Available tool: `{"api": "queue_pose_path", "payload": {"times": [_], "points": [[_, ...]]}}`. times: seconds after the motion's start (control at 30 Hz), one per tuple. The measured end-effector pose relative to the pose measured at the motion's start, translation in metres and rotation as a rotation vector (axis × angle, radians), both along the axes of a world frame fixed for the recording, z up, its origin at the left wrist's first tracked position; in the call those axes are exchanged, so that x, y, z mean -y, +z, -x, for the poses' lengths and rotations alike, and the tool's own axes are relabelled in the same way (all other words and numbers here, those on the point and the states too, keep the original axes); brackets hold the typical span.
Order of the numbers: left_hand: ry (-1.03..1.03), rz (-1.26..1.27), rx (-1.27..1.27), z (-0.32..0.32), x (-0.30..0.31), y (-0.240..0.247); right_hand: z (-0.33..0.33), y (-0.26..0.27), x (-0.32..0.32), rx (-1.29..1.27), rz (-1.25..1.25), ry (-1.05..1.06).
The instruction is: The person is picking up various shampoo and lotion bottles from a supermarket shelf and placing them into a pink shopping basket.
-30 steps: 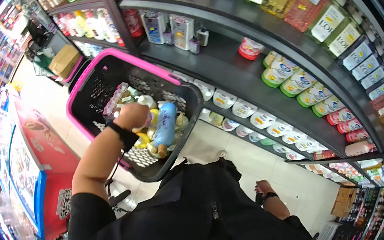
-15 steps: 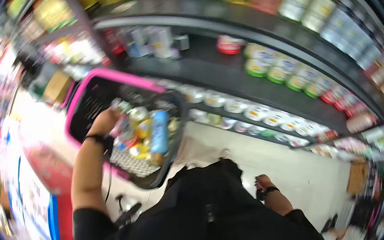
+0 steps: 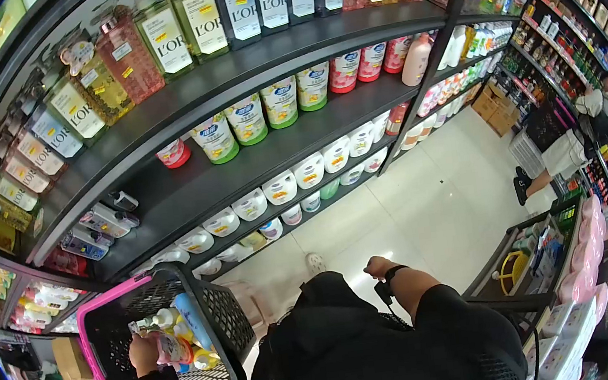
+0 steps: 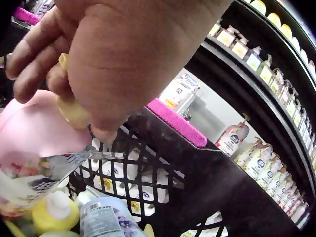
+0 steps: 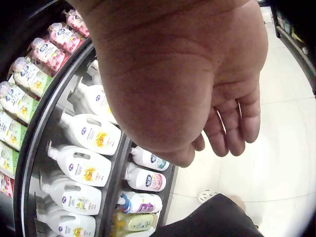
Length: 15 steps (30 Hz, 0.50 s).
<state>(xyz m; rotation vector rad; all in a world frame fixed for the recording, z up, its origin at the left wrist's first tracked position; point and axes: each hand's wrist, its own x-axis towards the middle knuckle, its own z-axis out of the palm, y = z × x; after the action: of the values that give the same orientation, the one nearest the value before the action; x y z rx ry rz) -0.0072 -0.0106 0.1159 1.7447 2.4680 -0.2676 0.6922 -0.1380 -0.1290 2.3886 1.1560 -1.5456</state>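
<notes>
My left hand (image 3: 143,355) reaches over the black basket with a pink rim (image 3: 90,353). Its fingers grip the cream-coloured pump top of a pink bottle (image 4: 39,123) with a flowered label. Beside that bottle in the basket lie a light-blue bottle (image 3: 192,318) and a yellow bottle with a white cap (image 4: 54,212). My right hand (image 3: 380,266) hangs in front of my body over the floor, holding nothing. Seen close in the right wrist view, its fingers (image 5: 249,113) are loosely bent.
Black shelves (image 3: 257,59) curve along the front, carrying pump bottles, refill pouches (image 3: 279,102) and white jugs (image 3: 281,187). At my right stands a low display bin (image 3: 514,263) beside pink packages (image 3: 585,254). Another person (image 3: 565,154) is farther off at the right.
The head view has swung right, so the basket now appears at lower left. My left hand, among the bottles earlier, has shifted toward the basket's pink-rimmed side with the pink bottle.
</notes>
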Motion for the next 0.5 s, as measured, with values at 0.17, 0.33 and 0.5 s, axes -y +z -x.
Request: {"api": "queue_pose_path", "payload": {"times": [0.17,0.33,0.5], "points": [[0.029,-0.127,0.052,-0.003,0.017,0.001,0.002,0.027,0.026,0.062,0.093,0.005],[0.196,-0.309,0.177,0.039,0.054,0.009,-0.028,0.014,0.028,0.043,0.120,-0.032],[0.112,-0.505,0.084,-0.008,0.095,0.107,-0.059,-0.002,0.003,0.053,0.034,0.030]]}}
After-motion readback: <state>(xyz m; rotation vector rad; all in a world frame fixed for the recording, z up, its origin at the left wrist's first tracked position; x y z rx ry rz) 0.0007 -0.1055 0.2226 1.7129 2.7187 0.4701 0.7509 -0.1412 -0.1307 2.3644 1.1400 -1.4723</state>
